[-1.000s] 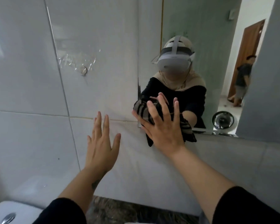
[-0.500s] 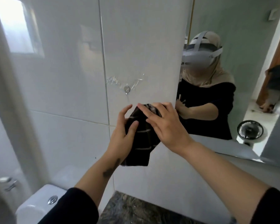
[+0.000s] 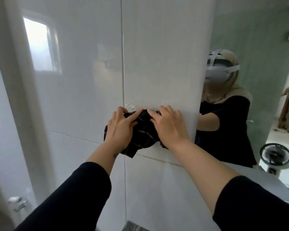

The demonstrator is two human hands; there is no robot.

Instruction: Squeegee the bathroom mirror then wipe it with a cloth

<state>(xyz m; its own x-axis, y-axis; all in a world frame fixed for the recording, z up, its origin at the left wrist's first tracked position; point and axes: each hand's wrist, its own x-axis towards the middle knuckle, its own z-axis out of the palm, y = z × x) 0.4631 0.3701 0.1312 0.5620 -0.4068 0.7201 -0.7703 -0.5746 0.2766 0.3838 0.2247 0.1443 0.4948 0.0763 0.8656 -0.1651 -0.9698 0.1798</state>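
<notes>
— Where's the cloth?
— My left hand (image 3: 119, 130) and right hand (image 3: 168, 126) both pinch the dark striped cloth (image 3: 144, 134) against the white wall tile (image 3: 157, 55), left of the mirror (image 3: 257, 47) edge.
— Room to move?
— Bare tile above and below; clear tape (image 3: 131, 105) just above my fingers.

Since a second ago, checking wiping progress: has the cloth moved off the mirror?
Yes. The cloth went left from the mirror edge onto the wall tile, by the hook.
</notes>
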